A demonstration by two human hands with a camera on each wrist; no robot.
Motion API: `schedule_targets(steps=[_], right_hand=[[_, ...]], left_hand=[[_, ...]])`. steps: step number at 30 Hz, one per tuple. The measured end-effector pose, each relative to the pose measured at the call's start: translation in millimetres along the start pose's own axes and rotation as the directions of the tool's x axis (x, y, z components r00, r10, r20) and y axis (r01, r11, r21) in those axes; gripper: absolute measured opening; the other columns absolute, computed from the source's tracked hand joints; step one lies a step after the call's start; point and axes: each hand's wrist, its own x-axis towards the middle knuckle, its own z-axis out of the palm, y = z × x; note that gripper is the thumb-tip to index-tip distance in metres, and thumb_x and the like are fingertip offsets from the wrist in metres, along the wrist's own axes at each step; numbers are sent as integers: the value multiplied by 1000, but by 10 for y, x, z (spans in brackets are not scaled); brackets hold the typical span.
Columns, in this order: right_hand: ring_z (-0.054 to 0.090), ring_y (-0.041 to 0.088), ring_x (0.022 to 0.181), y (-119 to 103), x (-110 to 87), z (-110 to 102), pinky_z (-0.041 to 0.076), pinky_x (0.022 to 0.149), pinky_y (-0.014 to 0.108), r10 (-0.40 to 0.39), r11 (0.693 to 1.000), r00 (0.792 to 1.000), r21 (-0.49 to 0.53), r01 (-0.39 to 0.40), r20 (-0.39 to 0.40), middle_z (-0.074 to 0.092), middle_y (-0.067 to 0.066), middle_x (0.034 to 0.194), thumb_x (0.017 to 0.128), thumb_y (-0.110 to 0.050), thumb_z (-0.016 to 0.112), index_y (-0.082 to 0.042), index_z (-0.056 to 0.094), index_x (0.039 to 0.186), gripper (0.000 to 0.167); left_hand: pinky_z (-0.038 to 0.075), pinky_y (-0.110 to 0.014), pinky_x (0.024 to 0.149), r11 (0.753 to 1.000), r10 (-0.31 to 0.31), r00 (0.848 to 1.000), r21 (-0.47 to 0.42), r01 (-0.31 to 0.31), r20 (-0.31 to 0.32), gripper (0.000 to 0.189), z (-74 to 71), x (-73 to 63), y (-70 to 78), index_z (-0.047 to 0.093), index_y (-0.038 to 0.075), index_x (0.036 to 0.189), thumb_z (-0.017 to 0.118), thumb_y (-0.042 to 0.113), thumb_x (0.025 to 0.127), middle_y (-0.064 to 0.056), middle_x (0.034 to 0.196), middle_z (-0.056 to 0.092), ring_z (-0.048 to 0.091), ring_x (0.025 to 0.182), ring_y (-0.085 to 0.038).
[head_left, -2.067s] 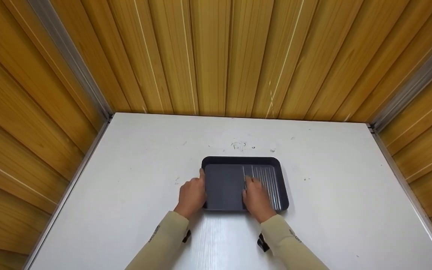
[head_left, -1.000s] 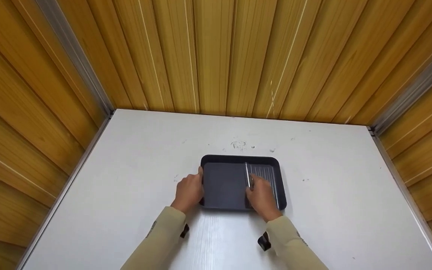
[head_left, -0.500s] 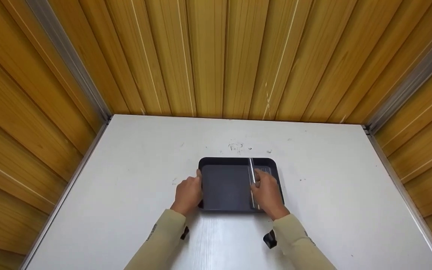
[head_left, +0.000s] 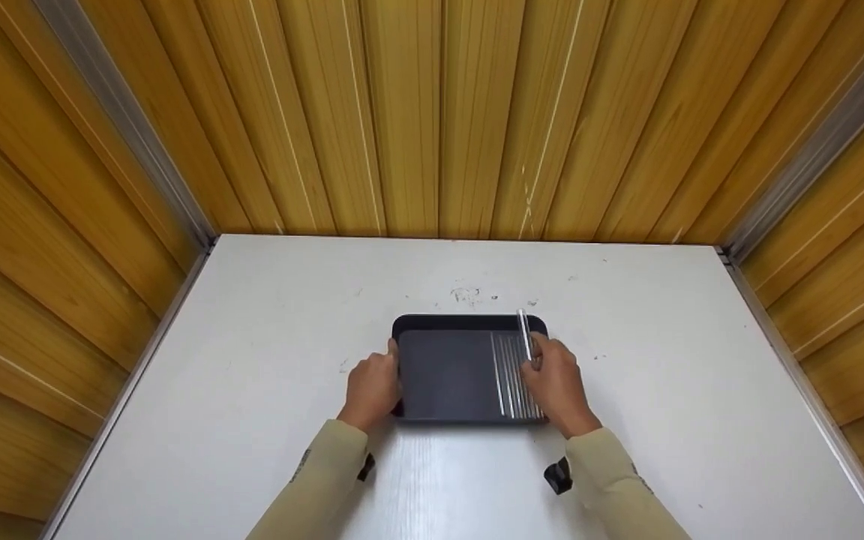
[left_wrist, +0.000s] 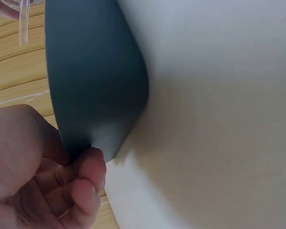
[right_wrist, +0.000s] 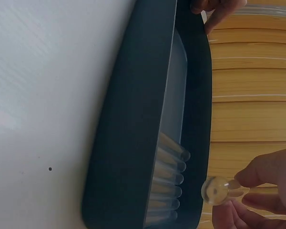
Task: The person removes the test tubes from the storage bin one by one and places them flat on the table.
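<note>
Head view looked down on a white table (head_left: 289, 330), where a shallow dark grey tray (head_left: 447, 375) with rounded corners lay near the middle. In the tray's right part, a row of clear rods (head_left: 508, 382) lay side by side, running from the near side toward the far side; the bare grey floor showed to their left.

A person's left hand (head_left: 373, 382) held the tray by its left wall, the thumb pointing away along the rim. The left wrist view showed its fingers bent, with fingertips against the wall.

The right hand (head_left: 558, 375) pinched one clear rod (head_left: 524, 330) between thumb and fingers. This rod was raised above the row, near the tray's right end, slightly tilted. In the right wrist view its round end faced the camera, while rounded ends of the lying rods showed beyond the tray's wall.

Both arms wore beige sleeves (head_left: 327, 457), with a small black device (head_left: 558, 476) by the right cuff. Yellow-brown wood-patterned walls (head_left: 402, 112) stood around the table.
</note>
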Motion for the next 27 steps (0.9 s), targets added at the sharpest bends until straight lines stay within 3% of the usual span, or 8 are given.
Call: schedule_targets(steps=[5, 10, 14, 18, 27], right_hand=[[56, 21, 84, 49, 2, -58, 47, 73, 35, 0, 1000, 1000, -30, 0, -14, 60, 14, 96, 86, 0, 62, 5, 52, 133, 49], [58, 21, 85, 86, -10, -94, 48, 72, 34, 32, 998, 999, -46, -33, -14, 59, 14, 98, 86, -1, 63, 5, 50, 134, 50], [60, 22, 86, 113, -23, -118, 48, 72, 34, 47, 998, 999, -43, -48, -21, 59, 15, 100, 86, -1, 62, 5, 50, 134, 50], [60, 23, 87, 148, -30, -140, 48, 72, 36, 54, 998, 998, -37, -54, -20, 60, 17, 103, 87, -1, 60, 5, 50, 134, 49], [60, 25, 89, 234, -28, -175, 49, 72, 35, 97, 994, 995, -49, -97, -17, 59, 20, 107, 87, -2, 58, 4, 49, 135, 49]], left_hand=[[45, -36, 47, 999, -34, 999, -24, 35, 37, 44, -16, 2, -6, 57, -3, 129, 62, 1, 86, -18, 76, 69, 61, 54, -27], [48, -38, 50, 997, -65, 998, -47, 66, 24, 43, -13, 0, -24, 56, -5, 129, 62, 5, 87, -18, 80, 70, 64, 58, -27], [48, -39, 49, 995, -76, 997, -70, 77, 12, 28, -24, 18, -35, 64, -7, 110, 62, 5, 85, -19, 77, 69, 64, 58, -29], [48, -40, 50, 991, -91, 996, -96, 93, 26, 5, -40, 45, -36, 65, -1, 85, 62, 3, 83, -17, 73, 68, 66, 61, -30], [51, -42, 58, 979, -145, 986, -130, 155, 77, 11, -37, 77, -32, 65, -2, 90, 60, 6, 86, -18, 79, 68, 67, 69, -32]])
